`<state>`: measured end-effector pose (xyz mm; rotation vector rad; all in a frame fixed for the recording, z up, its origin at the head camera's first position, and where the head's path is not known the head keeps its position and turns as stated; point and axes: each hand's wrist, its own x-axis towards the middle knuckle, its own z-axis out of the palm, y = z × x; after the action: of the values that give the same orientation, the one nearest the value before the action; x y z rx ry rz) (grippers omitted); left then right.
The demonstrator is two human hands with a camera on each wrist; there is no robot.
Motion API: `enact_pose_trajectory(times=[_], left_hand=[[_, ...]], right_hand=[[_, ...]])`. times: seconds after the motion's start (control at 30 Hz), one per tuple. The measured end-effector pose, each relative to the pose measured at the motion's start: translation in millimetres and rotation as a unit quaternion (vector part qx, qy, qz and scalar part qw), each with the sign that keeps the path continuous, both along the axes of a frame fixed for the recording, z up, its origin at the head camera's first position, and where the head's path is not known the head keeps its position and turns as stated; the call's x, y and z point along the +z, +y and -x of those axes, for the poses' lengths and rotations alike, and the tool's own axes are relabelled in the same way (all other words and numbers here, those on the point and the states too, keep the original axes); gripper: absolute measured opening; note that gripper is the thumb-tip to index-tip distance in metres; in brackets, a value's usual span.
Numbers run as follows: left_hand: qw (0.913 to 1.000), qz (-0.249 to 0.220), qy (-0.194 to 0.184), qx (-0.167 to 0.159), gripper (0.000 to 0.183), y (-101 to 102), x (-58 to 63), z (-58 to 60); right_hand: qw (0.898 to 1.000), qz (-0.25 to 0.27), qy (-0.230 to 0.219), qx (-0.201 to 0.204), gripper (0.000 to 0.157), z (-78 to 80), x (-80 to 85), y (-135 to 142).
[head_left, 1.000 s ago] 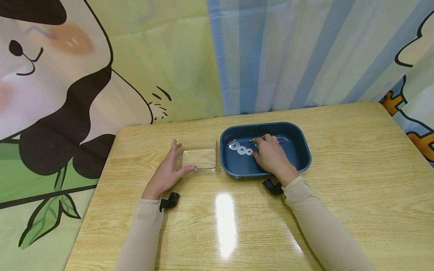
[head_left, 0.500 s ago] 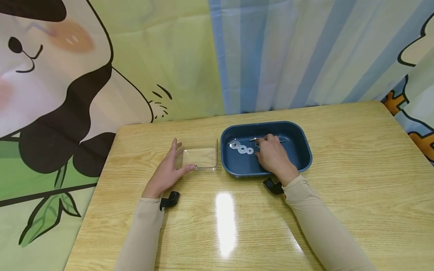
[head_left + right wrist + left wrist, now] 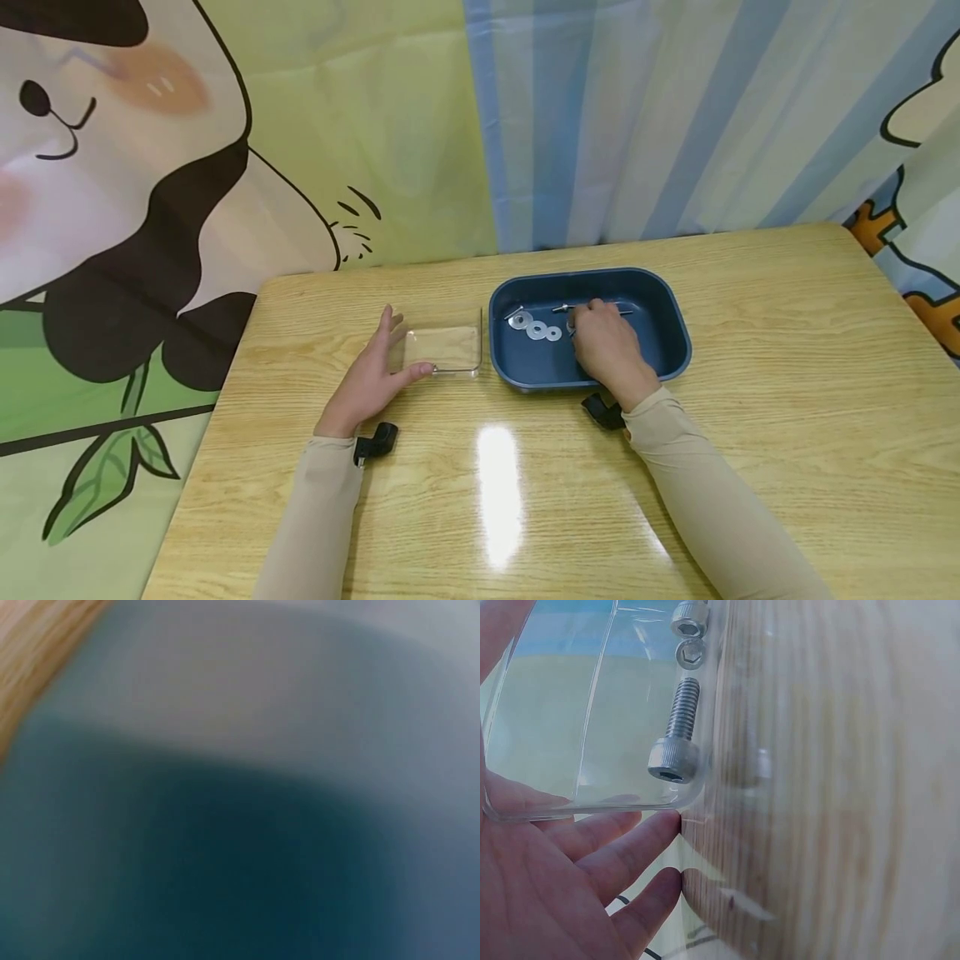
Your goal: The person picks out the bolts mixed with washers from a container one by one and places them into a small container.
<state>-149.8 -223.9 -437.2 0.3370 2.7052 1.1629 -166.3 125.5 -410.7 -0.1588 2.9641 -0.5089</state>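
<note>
My left hand [image 3: 366,379] rests at the left side of a clear plastic box [image 3: 441,348], thumb straight along its front edge and fingers spread behind. In the left wrist view, socket head bolts [image 3: 673,756] show through the box wall, lying along one edge. My right hand [image 3: 606,343] is down inside a blue tray [image 3: 517,377], fingers bent toward its floor. A bit of shiny metal shows beside the fingers; the fingertips are hidden, so I cannot tell what they hold. Left of that hand lie flat washers [image 3: 537,330] and a small bolt [image 3: 513,312].
Long thin metal pieces [image 3: 562,308] lie toward the tray's back wall, partly behind the right hand. Both containers stand side by side on a wooden table [image 3: 450,467]. A printed curtain [image 3: 375,125] hangs behind the table. The right wrist view is mostly blurred blue tray.
My right hand has drawn slightly right within the tray and its fingers have curled in more, uncovering more of the tray floor beside the washers. The left hand and box stay put.
</note>
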Motion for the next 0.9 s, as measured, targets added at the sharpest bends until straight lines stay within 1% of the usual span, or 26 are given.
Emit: enact_pose_trajectory(times=[0.2,0.9], left_hand=[[1.0000,0.001,-0.003,0.003,0.113,0.3,0.4,-0.5],[1.0000,0.002,-0.004,0.003,0.114,0.9,0.2,-0.5]], right_hand=[[1.000,-0.003,-0.002,0.002,0.020,-0.9,0.3,-0.1],[1.000,-0.005,-0.016,0.002,0.020,0.1,0.5,1.2]])
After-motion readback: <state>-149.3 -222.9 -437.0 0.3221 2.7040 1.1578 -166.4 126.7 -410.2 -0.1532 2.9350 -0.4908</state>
